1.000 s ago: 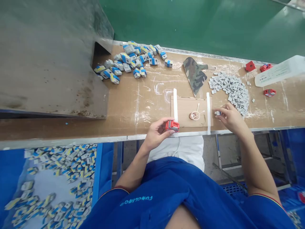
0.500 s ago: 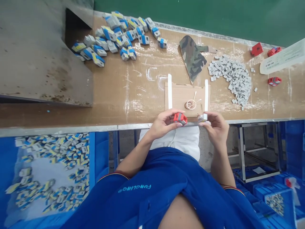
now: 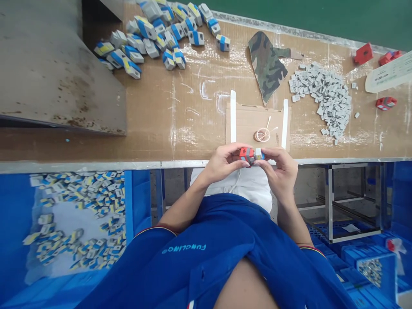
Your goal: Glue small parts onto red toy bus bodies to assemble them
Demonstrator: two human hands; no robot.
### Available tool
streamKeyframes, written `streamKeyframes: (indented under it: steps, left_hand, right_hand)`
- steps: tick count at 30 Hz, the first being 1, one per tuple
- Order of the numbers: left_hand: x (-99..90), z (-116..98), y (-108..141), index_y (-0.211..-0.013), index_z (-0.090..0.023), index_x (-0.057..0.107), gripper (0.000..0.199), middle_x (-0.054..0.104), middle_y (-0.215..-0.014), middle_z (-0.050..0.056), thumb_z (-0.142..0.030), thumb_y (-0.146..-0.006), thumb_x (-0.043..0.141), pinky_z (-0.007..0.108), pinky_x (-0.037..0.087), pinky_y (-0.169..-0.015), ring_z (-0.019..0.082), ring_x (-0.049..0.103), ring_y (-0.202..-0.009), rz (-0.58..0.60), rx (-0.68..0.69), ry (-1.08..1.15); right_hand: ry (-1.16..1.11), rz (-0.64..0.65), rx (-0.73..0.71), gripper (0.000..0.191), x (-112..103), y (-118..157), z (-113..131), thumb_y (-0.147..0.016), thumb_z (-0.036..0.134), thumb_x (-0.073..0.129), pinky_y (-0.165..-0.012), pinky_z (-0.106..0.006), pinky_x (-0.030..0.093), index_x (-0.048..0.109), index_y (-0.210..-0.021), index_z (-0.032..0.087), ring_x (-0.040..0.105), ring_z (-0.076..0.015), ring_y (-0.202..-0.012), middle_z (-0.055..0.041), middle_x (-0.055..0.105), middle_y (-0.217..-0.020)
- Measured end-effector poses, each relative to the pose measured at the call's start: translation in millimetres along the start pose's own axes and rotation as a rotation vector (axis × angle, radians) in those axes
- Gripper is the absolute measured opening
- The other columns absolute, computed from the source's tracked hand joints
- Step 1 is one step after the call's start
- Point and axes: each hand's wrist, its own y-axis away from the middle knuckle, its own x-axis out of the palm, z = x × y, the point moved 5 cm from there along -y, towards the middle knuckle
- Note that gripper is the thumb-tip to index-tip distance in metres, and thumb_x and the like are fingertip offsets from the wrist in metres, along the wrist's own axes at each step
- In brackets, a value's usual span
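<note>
Over the bench's front edge, my left hand [image 3: 223, 163] grips a red plastic connector housing [image 3: 245, 155]. My right hand [image 3: 280, 171] pinches a small grey, white and blue plastic part [image 3: 259, 154], pressed against the housing's end. Fingers hide most of both parts. Behind my hands lies a cardboard sheet [image 3: 254, 124] with white strips along its sides and a coil of thin wire [image 3: 263, 135] on it. Loose grey pieces [image 3: 325, 101] form a heap to the right. Blue-and-yellow assembled parts [image 3: 154, 43] lie in a heap to the left.
A camouflage fabric scrap [image 3: 265, 64] lies on the cardboard-covered bench [image 3: 193, 128]. Red housings [image 3: 386, 103] sit at far right. A metal chute [image 3: 54, 73] stands at left, above a blue bin [image 3: 77, 214] of finished parts. Blue crates and a metal frame stand below right.
My hands have come together, and the part in my right hand now meets the red housing. Earlier my right hand was out at the grey heap. The view has also shifted.
</note>
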Motion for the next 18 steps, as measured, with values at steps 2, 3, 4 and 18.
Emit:
streamKeyframes:
  steps: [2, 3, 4, 18]
  left_hand:
    - [-0.7, 0, 0, -0.115, -0.015, 0.077, 0.047, 0.077, -0.105, 0.009, -0.044, -0.080, 0.090, 0.029, 0.064, -0.082, 0.020, 0.075, -0.094, -0.006, -0.020, -0.005]
    - [-1.5, -1, 0, -0.114, -0.015, 0.077, 0.047, 0.077, -0.102, 0.008, -0.045, -0.080, 0.090, 0.028, 0.063, -0.080, 0.019, 0.074, -0.092, -0.009, -0.032, -0.010]
    - [-2.3, -1, 0, -0.113, -0.015, 0.077, 0.046, 0.076, -0.100, 0.007, -0.046, -0.080, 0.089, 0.028, 0.061, -0.079, 0.018, 0.073, -0.089, -0.009, -0.044, -0.017]
    - [-5.7, 0, 0, -0.102, -0.015, 0.076, 0.045, 0.071, -0.085, 0.003, -0.050, -0.079, 0.089, 0.024, 0.054, -0.070, 0.014, 0.065, -0.077, -0.036, -0.127, -0.033]
  right_hand:
    - [0.039, -0.003, -0.026, 0.015, 0, -1, 3, -0.087, 0.030, 0.085, -0.069, -0.031, 0.061, 0.076, -0.098, 0.024, 0.072, -0.0165, -0.077, -0.0013, 0.077, -0.089]
    - [0.061, 0.000, -0.038, 0.013, 0, -1, 4, -0.088, 0.030, 0.085, -0.069, -0.031, 0.061, 0.076, -0.096, 0.024, 0.072, -0.0170, -0.078, -0.0014, 0.077, -0.088]
    - [0.080, 0.008, -0.047, 0.012, 0, -2, 5, -0.088, 0.031, 0.084, -0.069, -0.031, 0.061, 0.076, -0.094, 0.024, 0.073, -0.0174, -0.079, -0.0016, 0.077, -0.088]
    - [0.182, 0.027, -0.019, 0.007, 11, 2, 10, -0.095, 0.029, 0.077, -0.067, -0.029, 0.058, 0.074, -0.094, 0.024, 0.069, -0.0148, -0.074, -0.0009, 0.073, -0.087]
